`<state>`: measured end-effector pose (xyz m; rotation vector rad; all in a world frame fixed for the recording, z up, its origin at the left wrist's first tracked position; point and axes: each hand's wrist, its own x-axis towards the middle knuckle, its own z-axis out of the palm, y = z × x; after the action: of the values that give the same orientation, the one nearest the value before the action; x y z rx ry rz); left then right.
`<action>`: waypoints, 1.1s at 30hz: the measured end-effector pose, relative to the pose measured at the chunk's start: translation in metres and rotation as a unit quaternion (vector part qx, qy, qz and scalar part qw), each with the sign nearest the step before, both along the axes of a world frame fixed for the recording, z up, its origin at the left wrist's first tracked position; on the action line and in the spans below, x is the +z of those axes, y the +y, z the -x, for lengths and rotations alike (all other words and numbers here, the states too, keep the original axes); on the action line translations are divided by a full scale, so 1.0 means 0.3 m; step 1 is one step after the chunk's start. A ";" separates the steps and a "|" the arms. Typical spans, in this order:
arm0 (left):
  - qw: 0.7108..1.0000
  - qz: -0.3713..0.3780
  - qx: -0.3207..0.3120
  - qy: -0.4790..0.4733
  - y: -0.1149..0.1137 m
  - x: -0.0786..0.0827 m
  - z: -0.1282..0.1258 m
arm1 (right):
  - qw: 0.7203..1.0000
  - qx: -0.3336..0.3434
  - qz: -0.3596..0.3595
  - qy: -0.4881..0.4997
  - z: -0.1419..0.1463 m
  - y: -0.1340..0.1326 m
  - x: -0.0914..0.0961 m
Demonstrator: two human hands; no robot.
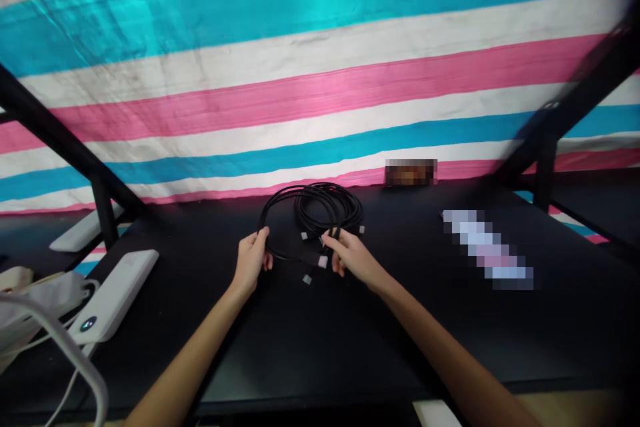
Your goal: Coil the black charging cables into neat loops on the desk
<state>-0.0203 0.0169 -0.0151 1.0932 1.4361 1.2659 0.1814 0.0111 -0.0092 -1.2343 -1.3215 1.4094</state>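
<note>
A bundle of coiled black cables (320, 208) with small pale connectors lies on a black table (310, 340), near a striped cloth backdrop. My left hand (254, 258) is closed around the left loop of the cables. My right hand (350, 255) pinches the cable strands at the coil's front right side, next to a pale connector (323, 261). Another connector (307, 278) dangles just below, between my hands.
A white power strip (113, 297) with a lit button lies at the left edge, with white cords (75, 360) beside it. A second white strip (83, 230) sits further back. Black frame bars (60, 140) slant at both sides. Blurred items lie at right.
</note>
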 end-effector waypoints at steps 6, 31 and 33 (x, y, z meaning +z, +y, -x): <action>0.996 0.013 -0.079 0.026 0.018 0.037 -0.057 | 0.996 -0.051 -0.001 0.069 -0.043 0.031 0.005; 0.985 0.029 -0.156 0.072 0.046 0.034 0.026 | 0.962 -0.246 -0.071 -0.095 -0.208 0.128 -0.061; 0.985 0.027 -0.159 0.065 0.040 0.034 0.020 | 0.964 -0.238 -0.064 -0.098 -0.202 0.132 -0.071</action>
<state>-0.0262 0.0289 -0.0048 1.3283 1.3192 0.9394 0.2421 0.0507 -0.0306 -1.5090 -1.1225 0.8686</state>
